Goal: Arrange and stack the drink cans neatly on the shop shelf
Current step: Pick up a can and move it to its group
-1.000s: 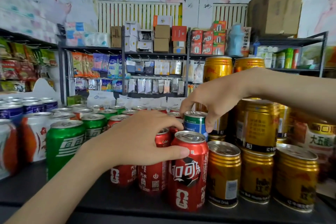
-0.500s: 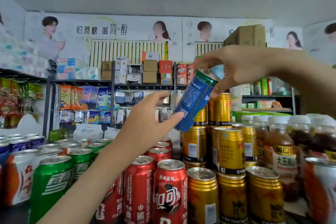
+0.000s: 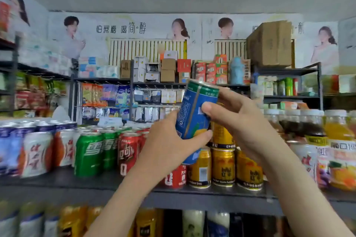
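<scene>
Left grip (image 3: 169,146): curled round the lower half of the blue can (image 3: 192,107); the thumb lies across the can's front near its base and the fingers pass behind it.
Right grip: the right hand (image 3: 238,121) clasps the upper half of the same can, with the thumb pressed on the label side and the fingers reaching round behind, close to the rim.
Blue can: held in the air by both hands, clear of the shelf (image 3: 77,188), tilted with its top leaning right; it hangs above the shelf's front edge, in front of the gold cans (image 3: 223,167).
Gold cans: standing upright right of the shelf's middle, near its front edge, in two tiers, one can on top of another; the upper tier is partly hidden by the right hand.
Red cans (image 3: 128,152): upright in rows running back from the front edge, just left of the gold ones and partly behind the left wrist.
Green cans (image 3: 87,152): upright, touching the left side of the red rows.
White-and-orange cans (image 3: 36,154): upright, further toward the shelf's left end, blurred.
Juice bottles (image 3: 341,152): upright toward the shelf's right end, with pale caps.
Lower shelf (image 3: 73,221): holds more cans and bottles, too blurred to tell apart.
</scene>
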